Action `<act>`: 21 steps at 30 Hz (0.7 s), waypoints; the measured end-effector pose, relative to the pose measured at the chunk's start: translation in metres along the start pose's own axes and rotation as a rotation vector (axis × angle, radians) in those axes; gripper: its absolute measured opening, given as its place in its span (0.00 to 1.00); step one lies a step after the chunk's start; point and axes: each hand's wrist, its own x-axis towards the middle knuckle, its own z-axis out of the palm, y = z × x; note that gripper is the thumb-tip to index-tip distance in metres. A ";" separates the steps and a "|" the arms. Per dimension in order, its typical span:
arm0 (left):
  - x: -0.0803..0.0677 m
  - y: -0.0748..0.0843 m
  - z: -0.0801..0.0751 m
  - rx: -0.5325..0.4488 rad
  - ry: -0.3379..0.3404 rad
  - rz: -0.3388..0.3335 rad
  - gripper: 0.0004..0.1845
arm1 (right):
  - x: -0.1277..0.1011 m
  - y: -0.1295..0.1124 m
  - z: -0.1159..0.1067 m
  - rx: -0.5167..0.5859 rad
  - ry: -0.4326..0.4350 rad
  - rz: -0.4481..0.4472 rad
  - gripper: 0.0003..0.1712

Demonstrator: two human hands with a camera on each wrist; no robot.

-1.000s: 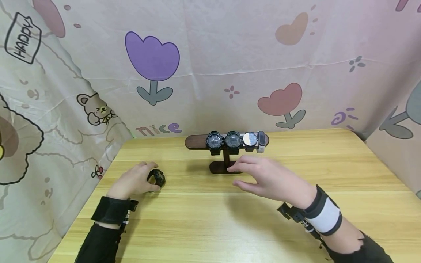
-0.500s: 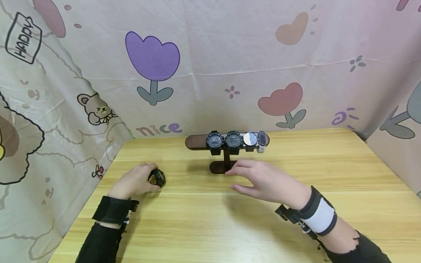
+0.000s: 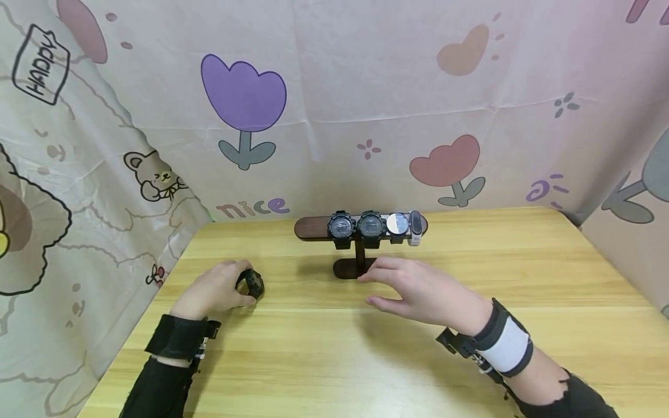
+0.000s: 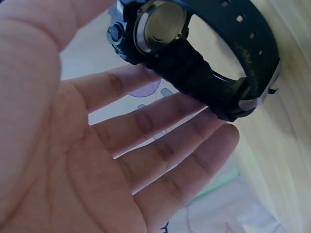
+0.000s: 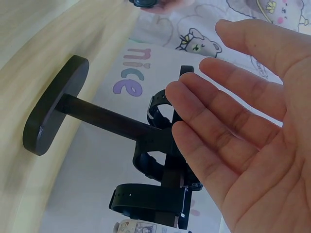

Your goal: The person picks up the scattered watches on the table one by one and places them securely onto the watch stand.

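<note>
My left hand (image 3: pixel 213 289) grips a black wristwatch (image 3: pixel 255 284) between thumb and fingers, at the left of the table. In the left wrist view the buckled strap (image 4: pixel 255 53) forms a loop and the metal case back (image 4: pixel 163 26) shows; the fingers lie along the band. My right hand (image 3: pixel 418 290) is in front of a dark brown watch stand (image 3: pixel 312 228), fingers relaxed and apart, with nothing in them. On the stand's bar hang two chunky black watches (image 3: pixel 371 224), one with a bright round face (image 3: pixel 398 223) and a slim white-strapped one (image 3: pixel 416 223).
The stand's oval base (image 3: pixel 346 268) rests on the wooden table (image 3: pixel 308 360), its post rising to the bar. A patterned cloth (image 3: pixel 334 69) hangs behind the table, and another lines the left side. The bar's left end carries no watch.
My right hand has shifted slightly left and toward me. The left hand and its watch have stayed nearly in place. The head view has tipped up slightly.
</note>
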 end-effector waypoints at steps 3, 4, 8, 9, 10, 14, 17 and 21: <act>0.000 0.003 0.000 -0.001 0.035 0.019 0.40 | 0.000 0.000 0.001 0.003 0.000 0.002 0.18; 0.000 0.004 0.000 0.001 0.047 0.029 0.40 | 0.000 0.000 0.001 0.005 0.000 0.002 0.18; -0.001 0.014 -0.004 0.000 0.085 0.058 0.39 | 0.000 0.000 0.002 0.011 -0.002 0.004 0.18; -0.001 0.017 -0.005 -0.001 0.094 0.067 0.39 | 0.000 0.000 0.002 0.012 -0.002 0.003 0.18; -0.002 0.020 -0.007 -0.003 0.104 0.077 0.39 | 0.000 0.000 0.002 0.013 -0.002 0.003 0.18; -0.006 0.031 -0.012 -0.009 0.144 0.116 0.38 | 0.001 0.001 0.003 0.014 0.003 -0.008 0.18; -0.010 0.038 -0.016 -0.005 0.185 0.155 0.37 | 0.001 0.001 0.003 0.017 0.004 -0.013 0.18; -0.014 0.047 -0.018 0.004 0.254 0.223 0.36 | 0.001 0.000 0.003 0.019 -0.001 -0.009 0.18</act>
